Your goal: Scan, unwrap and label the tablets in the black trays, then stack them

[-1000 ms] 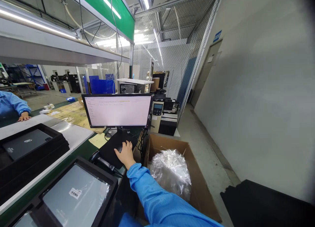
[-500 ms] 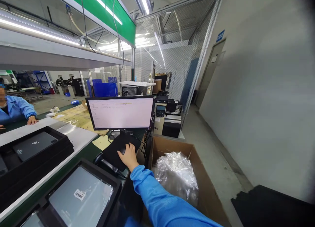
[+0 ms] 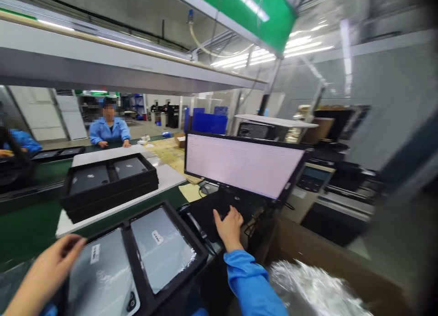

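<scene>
My right hand [image 3: 228, 225] rests palm down on the black mouse pad [image 3: 208, 213] in front of the monitor [image 3: 241, 165]; any mouse is hidden under the fingers. My left hand [image 3: 48, 270] hovers with fingers stretched out over the left edge of the near black tray [image 3: 135, 265], holding nothing. That tray carries two grey tablets in clear film, one [image 3: 102, 279] on the left and one [image 3: 162, 247] on the right, each with a barcode sticker. A black scanner handle [image 3: 193, 220] lies between the tray and the pad.
A stack of black trays with dark tablets [image 3: 109, 181] sits on a white board on the green belt [image 3: 23, 224]. A person in blue [image 3: 109, 129] stands across the line. A cardboard box [image 3: 328, 261] with crumpled plastic film [image 3: 308, 291] is at lower right.
The view has swung left. My left hand has come into view over the near tray. My right hand stays on the mouse pad, with fingers lifted a little.
</scene>
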